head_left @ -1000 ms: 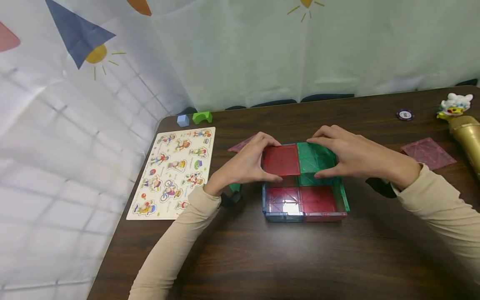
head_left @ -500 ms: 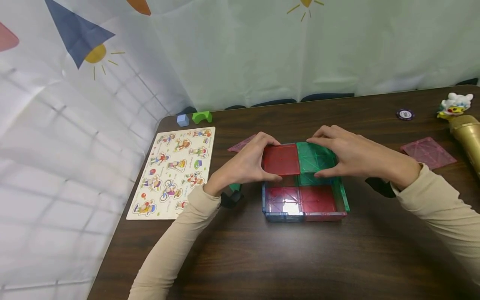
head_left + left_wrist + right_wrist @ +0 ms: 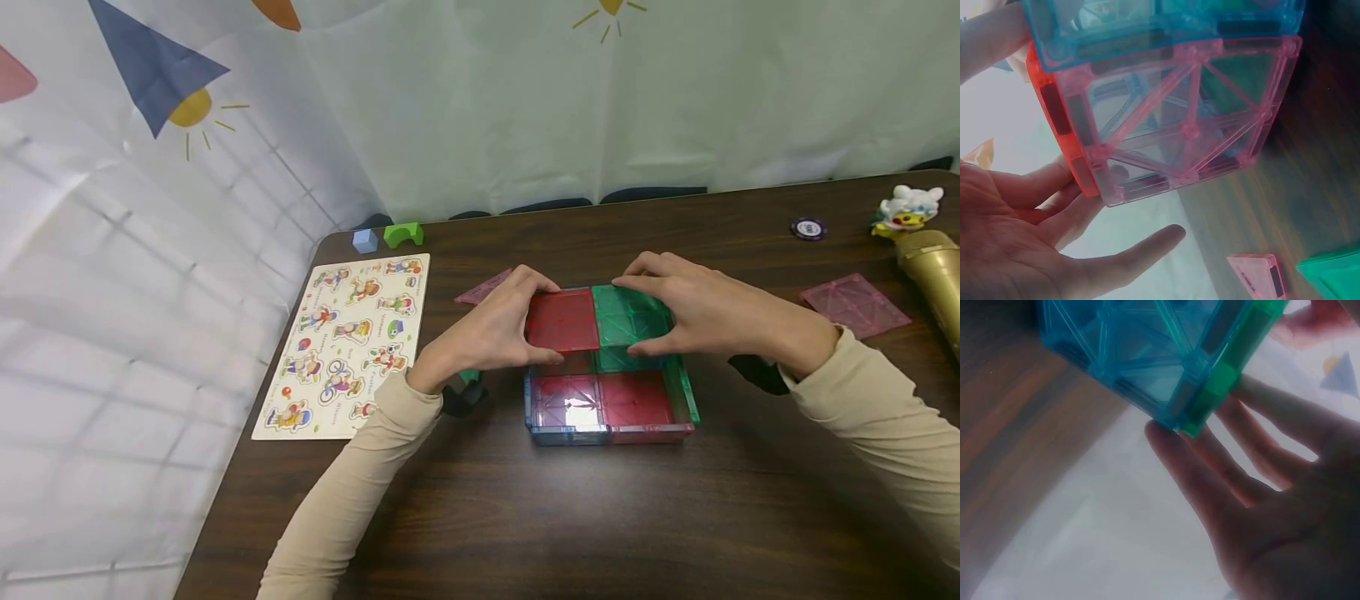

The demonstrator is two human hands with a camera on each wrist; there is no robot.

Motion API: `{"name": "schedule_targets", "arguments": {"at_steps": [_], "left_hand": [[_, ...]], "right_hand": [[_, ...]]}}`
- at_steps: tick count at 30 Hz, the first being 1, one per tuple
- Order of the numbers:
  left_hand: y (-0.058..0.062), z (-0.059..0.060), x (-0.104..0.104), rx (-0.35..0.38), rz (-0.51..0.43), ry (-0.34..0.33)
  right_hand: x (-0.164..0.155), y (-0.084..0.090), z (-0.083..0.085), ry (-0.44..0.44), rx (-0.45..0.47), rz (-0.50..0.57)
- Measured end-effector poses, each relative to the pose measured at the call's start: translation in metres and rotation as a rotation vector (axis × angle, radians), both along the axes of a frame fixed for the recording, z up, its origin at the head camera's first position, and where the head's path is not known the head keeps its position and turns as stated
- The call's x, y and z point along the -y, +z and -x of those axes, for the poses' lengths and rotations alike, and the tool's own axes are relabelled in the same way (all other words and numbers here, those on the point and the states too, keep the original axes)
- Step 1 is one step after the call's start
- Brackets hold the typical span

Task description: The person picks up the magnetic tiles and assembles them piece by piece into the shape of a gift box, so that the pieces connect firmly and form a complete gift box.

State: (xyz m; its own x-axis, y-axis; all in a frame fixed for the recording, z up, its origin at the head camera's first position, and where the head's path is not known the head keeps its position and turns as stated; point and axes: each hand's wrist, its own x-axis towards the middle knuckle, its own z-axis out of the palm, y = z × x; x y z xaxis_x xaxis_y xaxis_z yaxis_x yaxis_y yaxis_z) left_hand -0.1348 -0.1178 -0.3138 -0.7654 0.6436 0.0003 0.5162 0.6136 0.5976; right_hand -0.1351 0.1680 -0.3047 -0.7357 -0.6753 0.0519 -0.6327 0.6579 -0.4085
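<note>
A low box of magnetic tiles (image 3: 609, 412) stands mid-table, with red floor tiles, a blue front wall and a green right wall. My left hand (image 3: 525, 325) pinches a red tile (image 3: 564, 321) lying flat over the box's far left, fingers on its far edge and thumb on its near edge. In the same way my right hand (image 3: 663, 321) pinches a green tile (image 3: 626, 315) over the far right. The left wrist view shows the left hand (image 3: 1035, 250) beside the red tile's edge (image 3: 1060, 125) and a pink wall tile (image 3: 1185, 125). In the right wrist view, fingers (image 3: 1254, 469) touch the green tile's edge (image 3: 1229, 369).
A picture puzzle board (image 3: 348, 342) lies at the left table edge, with a blue cube (image 3: 365, 241) and a green arch block (image 3: 403, 234) behind it. Loose pink tiles lie at the right (image 3: 855, 304) and behind the left hand (image 3: 483, 289). Far right: a poker chip (image 3: 808, 227) and a gold toy (image 3: 930, 267).
</note>
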Motion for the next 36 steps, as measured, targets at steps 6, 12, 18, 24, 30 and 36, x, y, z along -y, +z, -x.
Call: {"name": "schedule_targets", "arguments": {"at_steps": [6,12,18,24,30,36], "left_hand": [[-0.002,0.000,0.000,-0.001,-0.022,-0.005],[-0.004,0.001,-0.001,-0.010,-0.014,-0.009],[-0.008,-0.001,-0.006,-0.037,0.015,-0.012],[-0.011,-0.002,-0.007,-0.021,-0.010,0.003],[-0.014,-0.002,-0.004,0.000,-0.053,0.022],[-0.017,-0.002,-0.001,-0.005,-0.048,0.038]], "right_hand": [[0.000,0.000,-0.001,-0.003,-0.008,0.004],[-0.001,-0.001,-0.001,-0.005,-0.012,-0.002],[-0.007,0.000,-0.003,-0.030,0.019,0.001],[-0.045,-0.001,-0.002,-0.136,0.056,0.081],[-0.116,-0.019,0.007,-0.312,0.027,-0.049],[-0.173,-0.049,0.007,-0.400,0.121,-0.256]]}}
